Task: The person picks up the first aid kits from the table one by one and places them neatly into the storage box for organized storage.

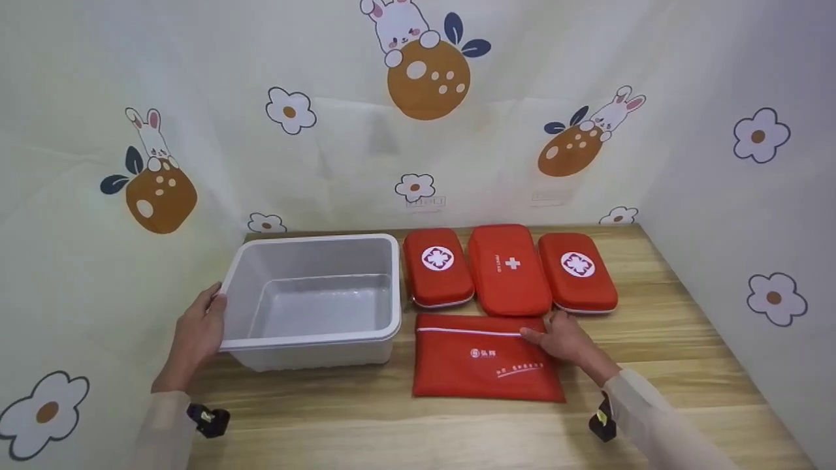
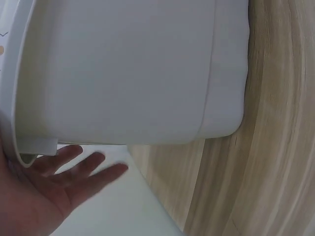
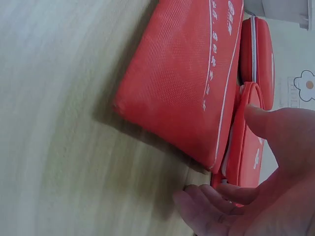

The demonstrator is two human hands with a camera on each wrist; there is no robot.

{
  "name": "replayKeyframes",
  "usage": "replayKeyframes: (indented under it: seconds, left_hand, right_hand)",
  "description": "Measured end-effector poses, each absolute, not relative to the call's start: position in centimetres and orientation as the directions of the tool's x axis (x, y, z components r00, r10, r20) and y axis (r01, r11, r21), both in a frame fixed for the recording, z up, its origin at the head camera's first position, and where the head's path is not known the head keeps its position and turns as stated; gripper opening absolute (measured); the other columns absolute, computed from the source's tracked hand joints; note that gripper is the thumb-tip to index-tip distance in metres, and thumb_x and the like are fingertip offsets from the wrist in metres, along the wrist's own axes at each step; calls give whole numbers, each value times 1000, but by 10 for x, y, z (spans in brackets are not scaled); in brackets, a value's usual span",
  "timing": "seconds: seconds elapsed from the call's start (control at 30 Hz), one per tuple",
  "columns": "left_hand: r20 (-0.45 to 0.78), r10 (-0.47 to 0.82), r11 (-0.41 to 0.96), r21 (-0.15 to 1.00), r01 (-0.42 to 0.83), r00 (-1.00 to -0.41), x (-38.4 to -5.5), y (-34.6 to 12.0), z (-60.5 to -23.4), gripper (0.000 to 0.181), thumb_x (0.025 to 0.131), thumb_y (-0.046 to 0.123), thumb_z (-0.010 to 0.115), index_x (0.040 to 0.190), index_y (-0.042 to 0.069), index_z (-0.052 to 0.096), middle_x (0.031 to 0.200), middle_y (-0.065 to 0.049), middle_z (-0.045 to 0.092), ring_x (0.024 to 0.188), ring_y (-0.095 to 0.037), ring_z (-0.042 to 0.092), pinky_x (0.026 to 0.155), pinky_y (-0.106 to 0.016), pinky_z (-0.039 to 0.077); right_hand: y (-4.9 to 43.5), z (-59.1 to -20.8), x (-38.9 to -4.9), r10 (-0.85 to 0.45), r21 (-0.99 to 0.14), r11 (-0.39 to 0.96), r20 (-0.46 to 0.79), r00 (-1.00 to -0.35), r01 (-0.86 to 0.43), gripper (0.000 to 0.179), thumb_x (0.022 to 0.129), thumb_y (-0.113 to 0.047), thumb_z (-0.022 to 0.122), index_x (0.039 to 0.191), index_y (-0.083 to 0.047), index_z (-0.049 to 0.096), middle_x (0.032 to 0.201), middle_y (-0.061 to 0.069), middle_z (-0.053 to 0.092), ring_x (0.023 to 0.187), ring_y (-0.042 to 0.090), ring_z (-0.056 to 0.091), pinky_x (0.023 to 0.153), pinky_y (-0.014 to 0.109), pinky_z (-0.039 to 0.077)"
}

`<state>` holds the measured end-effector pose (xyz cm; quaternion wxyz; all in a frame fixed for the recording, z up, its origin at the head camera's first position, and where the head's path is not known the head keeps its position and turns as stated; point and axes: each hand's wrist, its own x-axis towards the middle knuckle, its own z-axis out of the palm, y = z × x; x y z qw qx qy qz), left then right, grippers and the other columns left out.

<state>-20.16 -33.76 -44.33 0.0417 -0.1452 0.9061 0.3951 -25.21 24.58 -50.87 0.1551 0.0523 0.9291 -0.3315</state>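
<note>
My left hand [image 1: 200, 324] rests at the left rim of a pale grey plastic basin [image 1: 313, 342]. In the left wrist view its fingers [image 2: 91, 184] extend apart beneath the rim, and the thumb is hidden. A flat red zippered pouch [image 1: 457, 372] lies on the table right of the basin. Over its upper right corner reaches my right hand [image 1: 567, 337], thumb above the pouch in the head view. The right wrist view shows thumb and fingers [image 3: 197, 209] spread apart, close to the pouch corner and a red first-aid case [image 1: 509, 287].
Two more red cases with round white emblems, one left [image 1: 439, 277] and one right [image 1: 581, 287], flank the middle case along the back of the wooden table [image 1: 313, 424]. Patterned cloth walls [image 1: 339, 156] enclose the table at the back and both sides.
</note>
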Motion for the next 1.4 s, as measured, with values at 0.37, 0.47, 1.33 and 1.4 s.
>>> replayKeyframes:
  seconds: [0.37,0.47,1.33,1.4]
  left_hand:
    - [-174,-191,621,741,-256,-966,-203,-338,-447,57,108,34,12,162,18,4,167,-22,9,153,-49,14,120,-69,16]
    - [-154,-179,621,748,-234,-972,-202,-339,-447,56,108,33,12,162,21,4,168,-16,4,154,-47,7,121,-69,12]
    - [-160,-198,603,758,-249,-967,-200,-338,-447,55,108,32,12,162,23,6,169,-14,3,154,-47,5,121,-70,11]
    - [-158,-199,600,761,-248,-967,-200,-338,-446,55,108,32,12,162,23,6,169,-14,3,154,-47,6,120,-70,11]
  right_hand:
    - [243,-517,-241,79,-621,703,-416,-906,346,55,84,-29,82,128,-5,60,104,6,71,87,19,64,71,25,52]
    - [240,-517,-240,101,-614,694,-434,-895,376,54,83,-26,83,127,-2,61,103,8,72,87,20,64,70,26,52]
    - [242,-519,-237,-121,-876,358,-387,-914,323,56,89,2,59,141,5,39,116,19,64,97,22,63,84,32,55]
    - [242,-519,-238,-125,-882,326,-398,-909,342,57,90,-1,60,143,3,38,118,18,64,98,22,64,86,32,55]
